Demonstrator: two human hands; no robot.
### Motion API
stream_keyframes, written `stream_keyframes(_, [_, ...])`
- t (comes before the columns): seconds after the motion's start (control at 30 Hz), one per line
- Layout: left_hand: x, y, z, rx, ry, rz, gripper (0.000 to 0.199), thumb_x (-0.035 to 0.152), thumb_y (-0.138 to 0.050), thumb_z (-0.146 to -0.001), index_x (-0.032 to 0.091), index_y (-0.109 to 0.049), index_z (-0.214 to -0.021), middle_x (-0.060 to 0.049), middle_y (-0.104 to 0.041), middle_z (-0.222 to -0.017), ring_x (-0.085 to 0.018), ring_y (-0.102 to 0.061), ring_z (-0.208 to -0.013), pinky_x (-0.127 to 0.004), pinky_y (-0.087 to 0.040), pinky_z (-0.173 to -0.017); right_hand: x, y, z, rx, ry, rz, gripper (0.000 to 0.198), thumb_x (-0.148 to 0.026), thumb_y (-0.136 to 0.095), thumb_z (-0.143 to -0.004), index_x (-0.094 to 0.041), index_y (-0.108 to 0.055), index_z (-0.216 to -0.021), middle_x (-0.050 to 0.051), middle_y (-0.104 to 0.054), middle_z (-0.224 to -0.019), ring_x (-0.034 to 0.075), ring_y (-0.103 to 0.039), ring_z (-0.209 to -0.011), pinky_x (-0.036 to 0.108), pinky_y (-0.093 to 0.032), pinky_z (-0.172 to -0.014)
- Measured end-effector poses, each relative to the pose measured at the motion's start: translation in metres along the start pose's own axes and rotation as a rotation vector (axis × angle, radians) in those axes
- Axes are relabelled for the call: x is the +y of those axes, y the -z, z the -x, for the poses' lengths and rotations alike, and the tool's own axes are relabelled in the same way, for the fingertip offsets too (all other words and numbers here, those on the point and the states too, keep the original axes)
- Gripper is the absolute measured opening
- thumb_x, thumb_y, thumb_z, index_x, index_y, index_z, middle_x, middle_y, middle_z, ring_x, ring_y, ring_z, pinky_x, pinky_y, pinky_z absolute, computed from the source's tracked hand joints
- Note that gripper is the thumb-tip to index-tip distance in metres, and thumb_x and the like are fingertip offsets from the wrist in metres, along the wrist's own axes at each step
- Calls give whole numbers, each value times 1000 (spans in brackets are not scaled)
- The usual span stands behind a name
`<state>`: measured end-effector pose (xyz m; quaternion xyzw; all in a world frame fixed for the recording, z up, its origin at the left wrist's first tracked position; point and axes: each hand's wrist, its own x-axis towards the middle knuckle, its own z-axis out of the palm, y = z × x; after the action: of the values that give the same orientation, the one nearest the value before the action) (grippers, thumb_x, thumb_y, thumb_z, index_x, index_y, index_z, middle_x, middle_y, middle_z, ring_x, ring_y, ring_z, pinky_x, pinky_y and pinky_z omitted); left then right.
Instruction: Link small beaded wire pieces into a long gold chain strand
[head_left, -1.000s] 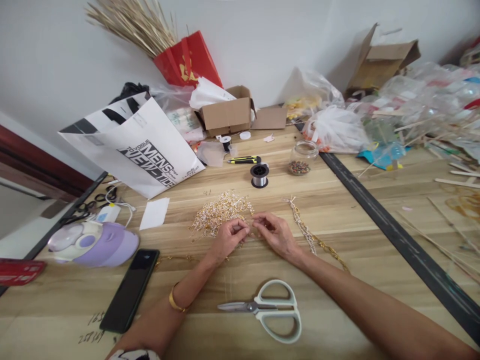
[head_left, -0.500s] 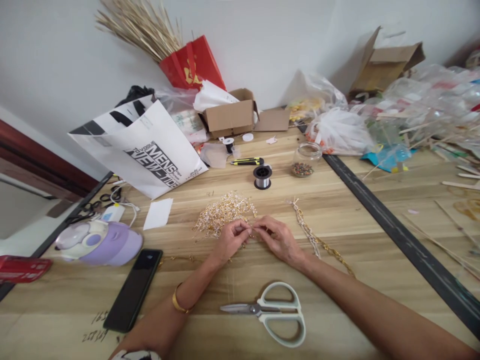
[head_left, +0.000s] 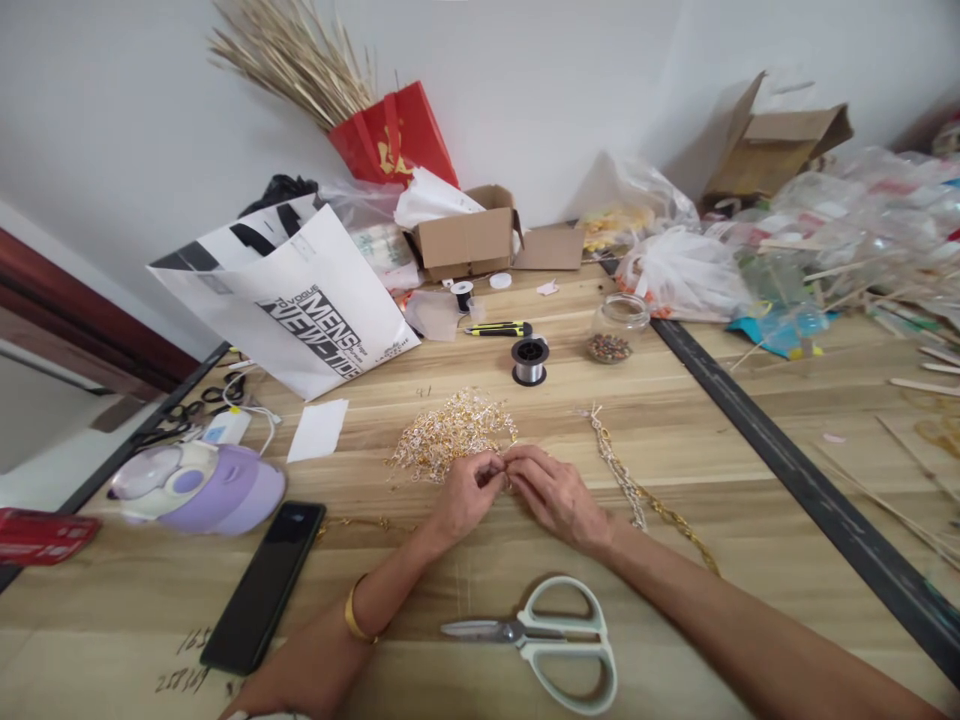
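My left hand (head_left: 472, 492) and my right hand (head_left: 551, 490) meet at their fingertips, both pinched closed. Whatever sits between the fingers is too small and too hidden to name. Just behind them lies a loose pile of gold and clear beads (head_left: 450, 430). To the right of my right hand, strands of gold and silver beading (head_left: 619, 470) stretch along the wood. Part of a thin beaded strand (head_left: 367, 522) shows left of my left forearm. White-handled scissors (head_left: 544, 635) rest between my forearms, blades pointing left.
Behind the pile are a wire spool (head_left: 529, 360), a box cutter (head_left: 499, 328) and a glass jar (head_left: 619, 330) of small beads. At left lie a phone (head_left: 262, 590), a purple-and-white bottle (head_left: 202, 487) and a white paper bag (head_left: 300, 300). A black strip (head_left: 780, 460) crosses the table at right.
The fingertips of both hands have drawn closer together, and my right fingers now overlap more at the pinch. The whole view has shifted slightly; the table things look unmoved.
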<state>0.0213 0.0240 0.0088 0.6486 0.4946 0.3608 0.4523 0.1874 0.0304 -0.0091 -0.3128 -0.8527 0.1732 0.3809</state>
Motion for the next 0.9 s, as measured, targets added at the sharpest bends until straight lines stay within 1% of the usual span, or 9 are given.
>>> stream_keyframes(0.1, [2,0,0,1,14,-16,11,23,-55,-77,13,-57,-71,1,-54,-60,-10,-48,-56,-20,-38,-54,2,-1,-1,10,-31,-26,18,-16,-40,-92,-20,-56,-98,10,-62,-97,20,-60,-92,34,-51,-79])
stream_keyframes(0.2, [3,1,0,19,13,-37,12,23,-55,-76,13,-57,-70,2,-51,-57,-9,-46,-53,-20,-36,-52,3,-2,-1,4,-52,-44,17,-16,-40,-92,-19,-56,-97,11,-62,-95,21,-59,-91,35,-51,-79])
stream_keyframes(0.4, [-2,0,0,53,7,-65,11,23,-55,-76,14,-59,-71,1,-53,-59,-10,-47,-55,-21,-38,-53,5,-2,-2,5,-68,-90,18,-17,-39,-92,-19,-57,-94,9,-61,-87,18,-59,-80,31,-50,-70])
stream_keyframes(0.53, [0,0,0,59,-1,-77,12,23,-55,-76,14,-59,-70,0,-54,-60,-11,-49,-56,-21,-39,-54,5,-1,-3,4,-67,-120,17,-16,-40,-92,-19,-57,-93,7,-60,-83,17,-58,-75,29,-50,-68])
stream_keyframes(0.67, [2,1,1,66,-9,-111,11,22,-54,-76,14,-60,-70,0,-55,-59,-11,-49,-56,-21,-38,-54,4,0,-3,25,-77,-143,16,-16,-43,-91,-19,-58,-95,7,-60,-83,17,-58,-76,29,-49,-69])
stream_keyframes(0.9, [-5,0,0,92,-42,-99,11,21,-55,-75,14,-61,-68,0,-54,-57,-10,-47,-55,-20,-37,-52,4,0,-3,19,-90,-147,15,-17,-43,-91,-19,-58,-95,7,-60,-82,17,-58,-74,30,-49,-68])
